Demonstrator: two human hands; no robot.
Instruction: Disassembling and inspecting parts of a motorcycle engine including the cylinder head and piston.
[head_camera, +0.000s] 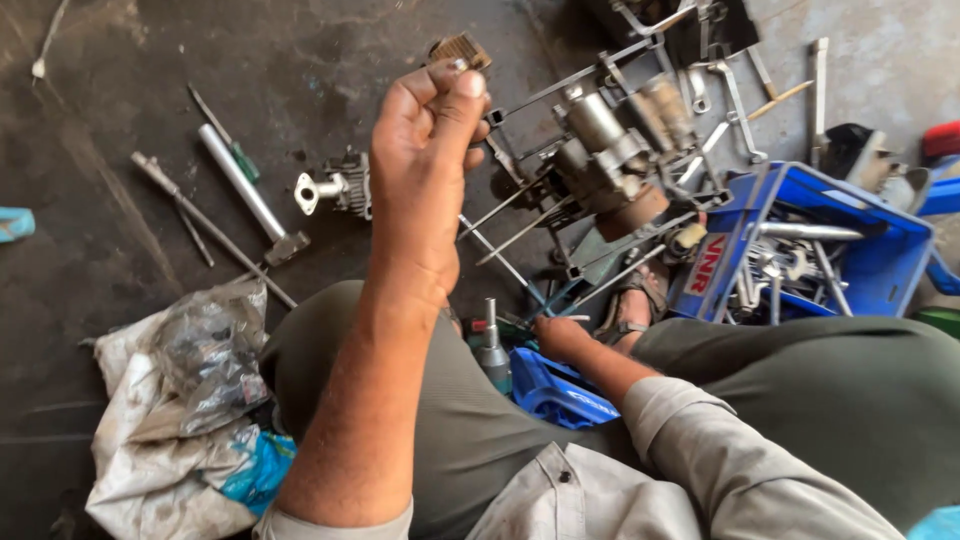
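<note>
A repair workshop: oily floor (300, 70), scattered spanners (735, 100), engine parts (610, 160).

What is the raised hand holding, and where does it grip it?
The left hand pinches a small brownish ridged part by its lower edge, between thumb and fingertips. What the part is cannot be told.

Single head view, looking steeply down, close over lap, hands and cluttered floor (300, 60).
</note>
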